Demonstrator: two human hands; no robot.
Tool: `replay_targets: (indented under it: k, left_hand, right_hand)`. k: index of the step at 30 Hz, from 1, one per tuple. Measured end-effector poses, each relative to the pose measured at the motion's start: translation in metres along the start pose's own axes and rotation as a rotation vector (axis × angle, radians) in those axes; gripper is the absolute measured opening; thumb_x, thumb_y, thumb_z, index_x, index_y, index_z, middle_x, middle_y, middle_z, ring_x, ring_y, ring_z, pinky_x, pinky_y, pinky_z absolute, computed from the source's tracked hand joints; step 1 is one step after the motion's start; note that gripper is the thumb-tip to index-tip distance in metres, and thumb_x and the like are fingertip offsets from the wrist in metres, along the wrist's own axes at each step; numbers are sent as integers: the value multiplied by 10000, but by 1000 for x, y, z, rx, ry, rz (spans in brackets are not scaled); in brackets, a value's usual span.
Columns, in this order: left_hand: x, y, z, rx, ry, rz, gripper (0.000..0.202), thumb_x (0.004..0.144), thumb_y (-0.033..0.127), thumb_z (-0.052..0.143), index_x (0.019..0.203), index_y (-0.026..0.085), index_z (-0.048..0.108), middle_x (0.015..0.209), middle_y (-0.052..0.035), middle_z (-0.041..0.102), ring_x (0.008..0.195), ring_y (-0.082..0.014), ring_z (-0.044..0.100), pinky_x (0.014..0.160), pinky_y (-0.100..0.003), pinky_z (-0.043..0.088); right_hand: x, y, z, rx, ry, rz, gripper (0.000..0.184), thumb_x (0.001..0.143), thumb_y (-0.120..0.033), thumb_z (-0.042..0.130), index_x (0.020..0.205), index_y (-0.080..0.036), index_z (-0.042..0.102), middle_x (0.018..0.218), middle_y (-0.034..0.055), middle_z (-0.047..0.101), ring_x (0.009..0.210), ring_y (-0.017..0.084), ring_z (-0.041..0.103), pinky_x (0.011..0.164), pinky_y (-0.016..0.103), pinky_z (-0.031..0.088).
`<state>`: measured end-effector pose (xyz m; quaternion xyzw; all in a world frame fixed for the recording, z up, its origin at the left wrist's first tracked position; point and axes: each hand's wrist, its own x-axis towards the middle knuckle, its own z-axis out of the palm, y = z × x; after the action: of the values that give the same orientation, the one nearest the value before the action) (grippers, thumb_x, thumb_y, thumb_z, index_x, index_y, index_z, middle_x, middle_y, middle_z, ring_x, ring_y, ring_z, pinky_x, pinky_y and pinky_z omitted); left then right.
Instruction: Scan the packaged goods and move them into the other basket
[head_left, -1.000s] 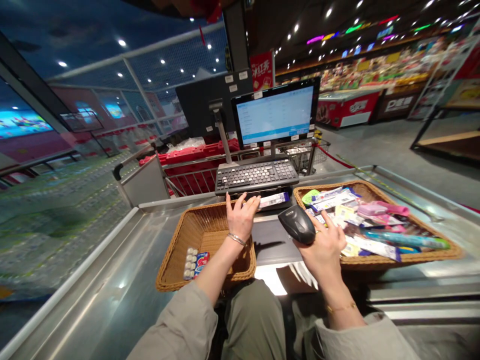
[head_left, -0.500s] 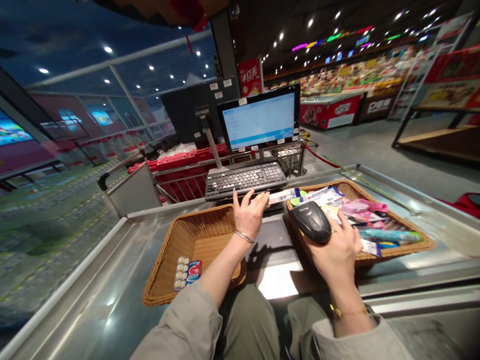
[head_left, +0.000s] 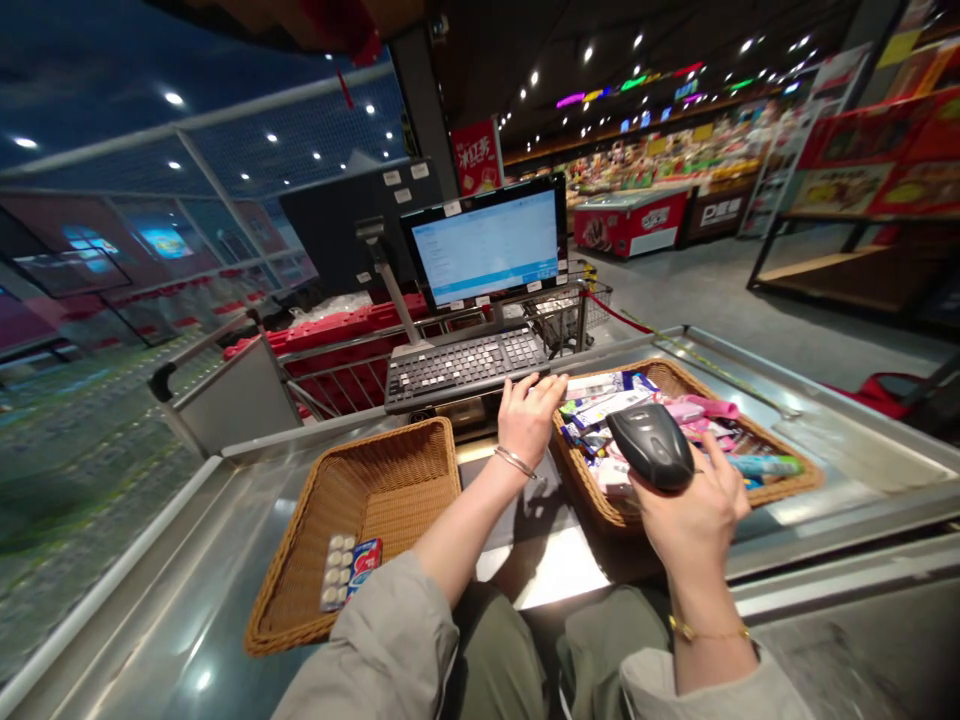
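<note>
The right hand [head_left: 694, 520] wraps round a black handheld scanner [head_left: 649, 447], holding it up above a wicker basket [head_left: 583, 490] heaped with packets [head_left: 600, 405]. The left hand [head_left: 529, 420], fingers curled, sits just before the keyboard [head_left: 461, 368]; whether it holds anything cannot be told.

1 left hand [head_left: 529, 420], 1 right hand [head_left: 697, 525], 1 barcode scanner [head_left: 649, 447], 1 keyboard [head_left: 465, 368] and 1 monitor [head_left: 487, 245] are seen, along with 2 wicker baskets [head_left: 382, 445], 2 packets [head_left: 349, 570] being laid in the left one.
</note>
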<state>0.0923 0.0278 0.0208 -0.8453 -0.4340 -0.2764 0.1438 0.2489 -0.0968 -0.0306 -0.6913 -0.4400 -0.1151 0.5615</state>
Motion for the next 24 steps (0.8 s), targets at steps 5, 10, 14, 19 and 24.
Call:
replay_targets:
  k: [5,10,14,19,24]
  left_hand:
    - [10,12,10,-52,3,30,382,1047,308,425,1397,309,578,1378,-30,661,1297,-230,571,1240,-612,211]
    - [23,36,20,-111,-62,56,354,1044,288,441,1361,273,597,1351,-58,679,1241,-215,621,1233,-627,214]
    - [33,61,29,-177,-185,30,426,1017,332,500,1431,233,526,1454,-92,594,1379,-261,517,1182,-650,310]
    - [30,61,27,-186,-203,-3,504,1019,361,476,1504,233,430,1549,-97,485,1475,-286,388,1195,-703,220]
    - [4,26,15,-93,-182,-4,547,1008,398,493,1506,183,422,1561,-109,467,1508,-294,321,1229,-686,127]
  right_hand:
    - [6,13,-4,6,104,50,549,730,-493,743,1127,-117,696,1240,217,671,1286,410,539,1110,616,332]
    - [10,27,-5,-37,168,79,545,715,-487,770,1076,-82,720,1207,247,694,1278,420,566,1066,597,413]
    - [11,37,-5,-49,184,100,581,702,-478,775,1100,-59,718,1215,260,687,1268,423,575,1057,595,428]
    - [11,38,-4,-22,163,110,557,699,-470,770,1065,-55,710,1189,259,677,1254,437,555,1060,614,399]
    - [8,29,-1,-20,152,122,532,713,-505,745,1049,-93,720,1236,238,676,1257,412,567,1074,604,387]
